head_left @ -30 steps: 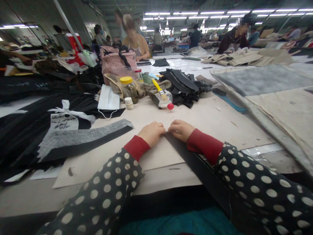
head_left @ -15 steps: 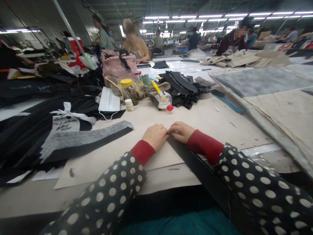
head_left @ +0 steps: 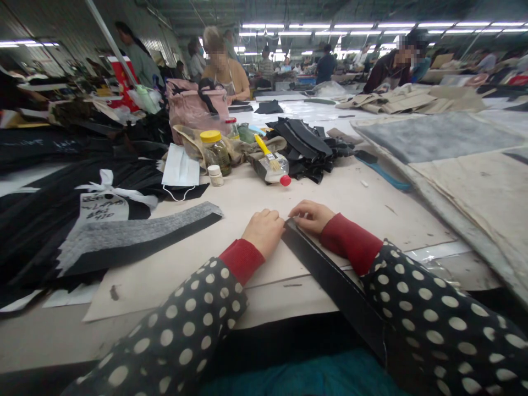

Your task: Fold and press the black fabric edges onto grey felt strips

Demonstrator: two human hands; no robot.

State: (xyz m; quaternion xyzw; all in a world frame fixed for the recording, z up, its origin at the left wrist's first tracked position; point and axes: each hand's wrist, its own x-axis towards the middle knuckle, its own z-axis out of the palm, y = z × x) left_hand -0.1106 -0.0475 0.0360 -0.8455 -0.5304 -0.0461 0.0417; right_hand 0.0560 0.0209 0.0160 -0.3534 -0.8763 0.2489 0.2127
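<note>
As the strip [head_left: 325, 269] slants from centre to lower right of the frame, the right hand [head_left: 310, 217] pinches its far end, probably for control, beside the left hand [head_left: 264, 231], whose grip is hidden.

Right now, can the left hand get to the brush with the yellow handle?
Probably yes, with a stretch: the left hand is at the black strip, and mostly pale board seems to lie between it and the brush by the red-capped bottle.
</note>
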